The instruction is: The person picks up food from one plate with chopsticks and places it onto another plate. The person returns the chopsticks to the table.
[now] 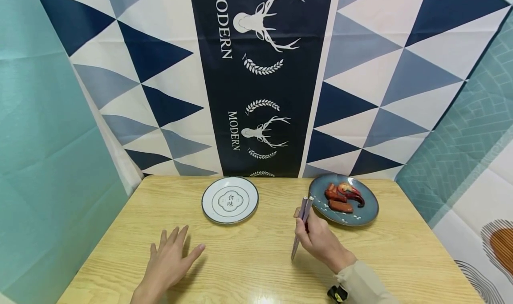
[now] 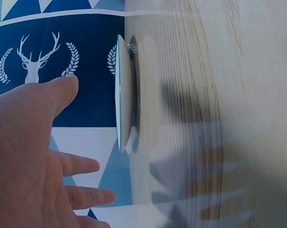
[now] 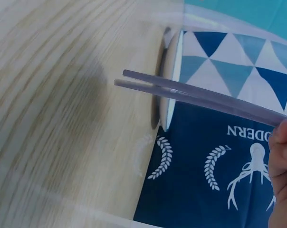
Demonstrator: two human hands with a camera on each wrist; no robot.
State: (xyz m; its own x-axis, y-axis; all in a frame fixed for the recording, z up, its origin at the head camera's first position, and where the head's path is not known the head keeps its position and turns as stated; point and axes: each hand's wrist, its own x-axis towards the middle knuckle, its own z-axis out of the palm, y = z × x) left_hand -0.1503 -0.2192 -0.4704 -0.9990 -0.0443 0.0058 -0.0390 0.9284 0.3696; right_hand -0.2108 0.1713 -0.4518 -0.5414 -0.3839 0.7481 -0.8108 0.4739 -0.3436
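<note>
My right hand (image 1: 318,239) grips a pair of purple-grey chopsticks (image 1: 301,224), tips pointing down toward the table. In the right wrist view the chopsticks (image 3: 191,95) lie close together with nothing between them. Just behind that hand, a blue-grey plate (image 1: 370,208) holds several pieces of reddish-brown food (image 1: 339,206). My left hand (image 1: 168,261) hovers over the table with its fingers spread, holding nothing. Beyond it lies a white plate (image 1: 212,206) with dark rings and printed characters, bare of food. Seen edge-on, the white plate (image 2: 126,95) appears apart from the left fingers.
The plates stand near the back edge of a light wooden table (image 1: 248,268). Behind rises a patterned cloth backdrop (image 1: 264,86) with triangles and deer heads. A teal panel (image 1: 48,161) borders the left side, and a patterned covering (image 1: 473,197) the right.
</note>
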